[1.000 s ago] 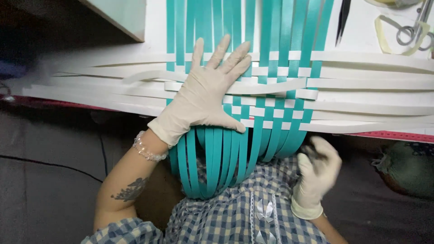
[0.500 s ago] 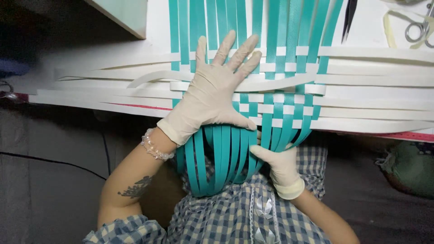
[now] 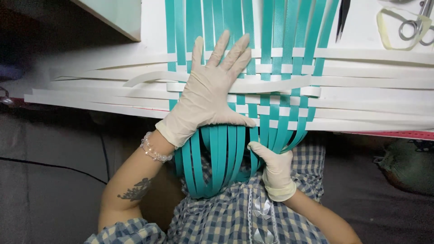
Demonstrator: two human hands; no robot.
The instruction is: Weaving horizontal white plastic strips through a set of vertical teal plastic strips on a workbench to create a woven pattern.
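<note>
- The woven mat point(image 3: 266, 97) of teal and white straps lies on the white tabletop point(image 3: 361, 34), at its near edge, with the checkered part in the middle of the view.
- We count about five white horizontal strips point(image 3: 361, 81) already crossed over and under the teal vertical strips point(image 3: 217, 153); the checker pattern looks tight on the right half and near the tabletop edge.
- Left of the weave, the white strips run out loose and uneven, and one curved white strip point(image 3: 149, 77) lifts off the surface, so that row seems not yet settled.
- The near ends of the teal strips hang free over the edge and bunch toward our lap; far of the woven rows they run on unwoven. We judge the weaving well begun but far from finished.
- Our left hand point(image 3: 210, 92), in a pale glove, lies flat with its fingers spread, pressing the weave down.
- Our right hand point(image 3: 271, 165), also gloved, sits below the tabletop edge and pinches the hanging teal strips on the right side of the bunch.
- Far right, scissors point(image 3: 418, 22) lie beside a ring of pale tape point(image 3: 391, 34), with a dark pointed tool point(image 3: 342, 18) just left of them, all untouched.
</note>
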